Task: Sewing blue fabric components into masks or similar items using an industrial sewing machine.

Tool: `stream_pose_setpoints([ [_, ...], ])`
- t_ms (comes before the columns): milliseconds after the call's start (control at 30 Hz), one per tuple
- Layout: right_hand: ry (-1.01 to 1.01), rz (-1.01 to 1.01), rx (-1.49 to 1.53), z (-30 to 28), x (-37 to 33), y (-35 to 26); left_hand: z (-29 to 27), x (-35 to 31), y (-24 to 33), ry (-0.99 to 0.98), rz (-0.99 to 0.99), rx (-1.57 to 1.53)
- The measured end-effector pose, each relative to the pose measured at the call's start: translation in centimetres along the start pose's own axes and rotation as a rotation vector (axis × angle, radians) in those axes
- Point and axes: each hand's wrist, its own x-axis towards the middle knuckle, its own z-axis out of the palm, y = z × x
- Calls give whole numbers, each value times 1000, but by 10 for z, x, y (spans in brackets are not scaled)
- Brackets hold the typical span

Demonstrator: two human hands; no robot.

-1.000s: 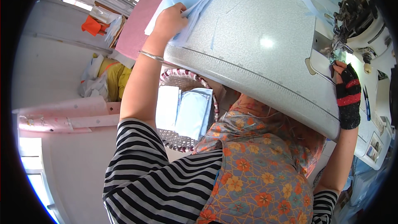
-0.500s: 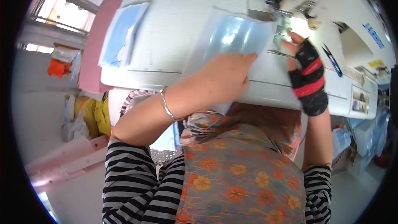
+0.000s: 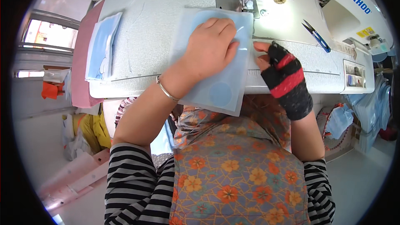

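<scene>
A translucent bluish plastic pouch (image 3: 220, 93) with a round blue patch lies over the front edge of the white sewing table (image 3: 146, 54). My left hand (image 3: 212, 43) rests palm down on it, fingers curled against it and thumb set apart; the fingertips are partly hidden. A silver bangle circles that wrist. Just off the pouch's right edge, my right hand (image 3: 283, 73) wears a black and red fingerless glove. Its thumb and forefinger are apart with nothing between them. The pouch's far right corner lies close to the sewing machine's presser foot (image 3: 248, 6).
Blue thread snips (image 3: 316, 36) lie right of the lit needle area. A stack of pale blue printed pieces (image 3: 102, 48) sits at the table's left. A small parts tray (image 3: 354, 75) is set into the right end. Blue plastic pieces (image 3: 368, 112) hang beyond it.
The pouch has come down flatter onto the table, with my left hand now on top of it. My right hand has moved nearer to me, away from the needle area. The view has shifted.
</scene>
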Motion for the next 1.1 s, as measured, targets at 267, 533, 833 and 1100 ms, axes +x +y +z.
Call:
stream_pose_setpoints([
  [267,28,36,170,32,13,1,1,1,0,14,-29,-30],
  [533,-21,-148,-166,39,13,0,-2,19,-23,-31,-79,-4],
  [833,-46,-242,-327,42,13,1,13,22,-36,-63,-188,-99],
  [1100,11,-300,-386,46,10,-2,12,33,-44,-157,-479,-334],
])
